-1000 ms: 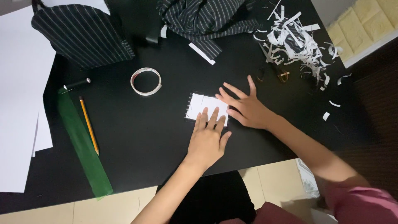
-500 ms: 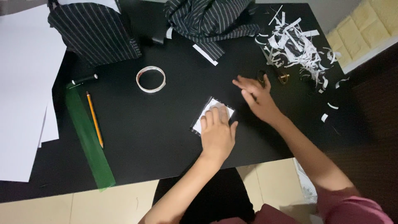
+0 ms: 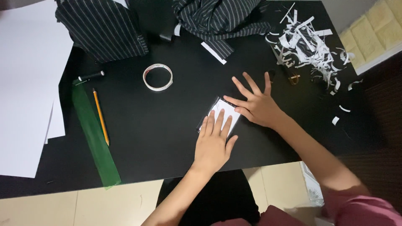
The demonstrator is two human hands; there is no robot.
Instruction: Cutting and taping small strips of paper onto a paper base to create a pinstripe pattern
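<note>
A small white paper piece [image 3: 222,109] lies on the black table [image 3: 167,138], near its front edge. My left hand [image 3: 214,142] rests flat on the paper's lower part, fingers spread. My right hand [image 3: 256,104] lies flat beside it on the right, fingers apart, thumb touching the paper's upper right edge. Neither hand grips anything.
A roll of tape [image 3: 158,77] sits left of the hands. A pencil [image 3: 100,116] and green ruler [image 3: 95,138] lie at the left, beside white sheets [image 3: 25,92]. Striped fabric [image 3: 222,21] is at the back; paper scraps [image 3: 310,42] lie at back right with scissors [image 3: 291,75].
My right hand had reached right toward the scraps and has come back beside the paper, fingers spread. The left hand stays pressed on the paper.
</note>
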